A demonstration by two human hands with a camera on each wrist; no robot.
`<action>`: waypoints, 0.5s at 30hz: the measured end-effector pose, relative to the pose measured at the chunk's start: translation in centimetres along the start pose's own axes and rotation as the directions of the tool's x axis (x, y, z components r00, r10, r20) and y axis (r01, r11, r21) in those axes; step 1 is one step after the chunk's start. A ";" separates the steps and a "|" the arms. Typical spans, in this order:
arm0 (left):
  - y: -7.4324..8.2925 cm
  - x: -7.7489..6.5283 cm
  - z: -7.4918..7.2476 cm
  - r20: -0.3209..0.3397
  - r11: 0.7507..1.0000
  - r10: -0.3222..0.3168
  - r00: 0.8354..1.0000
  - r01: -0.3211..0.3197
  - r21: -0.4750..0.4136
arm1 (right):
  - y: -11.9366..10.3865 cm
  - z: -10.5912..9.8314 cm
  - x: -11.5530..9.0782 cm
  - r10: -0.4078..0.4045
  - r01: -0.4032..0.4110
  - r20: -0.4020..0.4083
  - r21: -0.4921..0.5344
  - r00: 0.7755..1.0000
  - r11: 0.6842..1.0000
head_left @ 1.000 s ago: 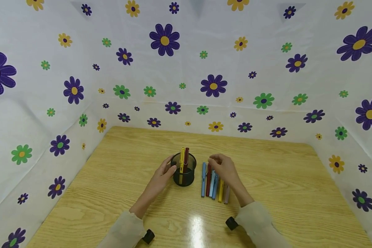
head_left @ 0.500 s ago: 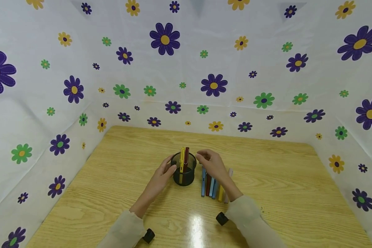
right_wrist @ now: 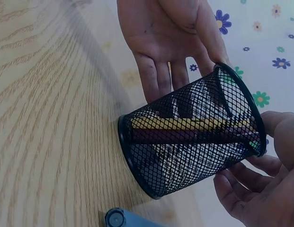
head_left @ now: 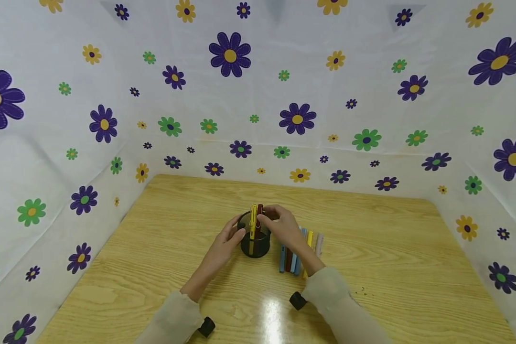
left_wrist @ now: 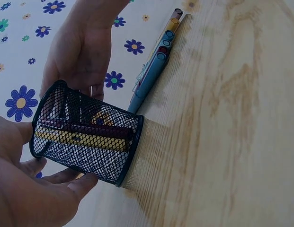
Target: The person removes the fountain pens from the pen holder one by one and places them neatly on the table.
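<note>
A black mesh pen holder [head_left: 255, 248] stands upright on the table with a yellow pen [head_left: 252, 222] and a dark red pen [head_left: 260, 208] in it. My left hand [head_left: 221, 244] holds its left side, thumb near the rim and fingers round the mesh. From the right, my right hand [head_left: 285, 230] holds the rim, its thumb beside the dark red pen; the wrist views show no pen in its fingers. Right of the holder lie several pens, among them a blue pen [head_left: 282, 260], a yellow pen [head_left: 310, 238] and a greyish pink pen [head_left: 319, 242], partly hidden by my right forearm.
The wooden table [head_left: 155, 267] is bounded at the back and sides by a white flowered cloth [head_left: 318, 95]. A black wrist device [head_left: 207, 327] sits below the left sleeve, another black wrist device [head_left: 298, 300] by the right sleeve.
My right hand has moved left from above the pens on the table to the holder's rim and taken hold there. My left hand and the holder have hardly moved.
</note>
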State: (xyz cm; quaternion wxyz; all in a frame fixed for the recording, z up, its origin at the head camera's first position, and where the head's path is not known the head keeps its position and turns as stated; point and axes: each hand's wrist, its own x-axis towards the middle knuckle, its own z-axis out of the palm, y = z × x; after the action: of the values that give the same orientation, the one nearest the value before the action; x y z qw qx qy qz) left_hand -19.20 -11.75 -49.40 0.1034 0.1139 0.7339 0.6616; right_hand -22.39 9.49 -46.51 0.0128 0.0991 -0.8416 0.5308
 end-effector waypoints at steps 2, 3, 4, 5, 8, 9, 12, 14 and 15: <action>0.0 0.0 0.0 -0.001 1.000 -0.007 1.000 0.007 -0.001 | -0.1 0.2 0.2 -0.012 0.012 0.005 -0.012 1.000 1.000; 0.0 -0.1 0.0 0.000 1.000 -0.008 1.000 0.008 -0.001 | -0.2 0.3 0.2 -0.015 0.015 0.010 -0.012 1.000 1.000; 0.0 -0.1 0.0 0.001 1.000 -0.008 1.000 0.008 0.001 | -0.2 0.4 0.3 -0.019 0.019 0.015 -0.014 1.000 1.000; 0.0 -0.1 0.0 0.002 1.000 -0.006 1.000 0.006 0.004 | -0.2 0.5 0.4 -0.023 0.023 0.018 -0.016 1.000 1.000; 0.0 0.0 0.0 -0.001 1.000 -0.006 1.000 0.006 0.006 | -0.3 0.7 0.6 -0.037 0.037 0.024 -0.019 0.999 0.999; 0.0 0.0 0.0 -0.001 1.000 -0.003 1.000 0.003 0.006 | -0.3 0.8 0.7 -0.039 0.039 0.026 -0.018 0.999 0.999; 0.0 0.1 0.0 -0.005 1.000 -0.003 1.000 0.003 0.002 | -0.3 0.9 0.9 -0.050 0.051 0.027 -0.012 0.998 0.999; 0.0 0.1 0.0 -0.004 1.000 0.003 1.000 -0.003 0.000 | -0.3 0.9 0.9 -0.058 0.058 0.025 0.000 0.998 0.998; 0.0 0.1 0.0 -0.002 1.000 0.004 1.000 -0.004 0.000 | -0.3 1.0 0.9 -0.058 0.058 0.018 0.008 0.998 0.998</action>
State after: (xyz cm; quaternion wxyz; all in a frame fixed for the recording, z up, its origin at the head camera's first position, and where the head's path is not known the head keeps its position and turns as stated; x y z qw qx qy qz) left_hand -19.28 -11.69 -49.44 0.1014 0.1144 0.7337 0.6620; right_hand -23.15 8.37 -46.56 0.0202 0.1282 -0.8366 0.5323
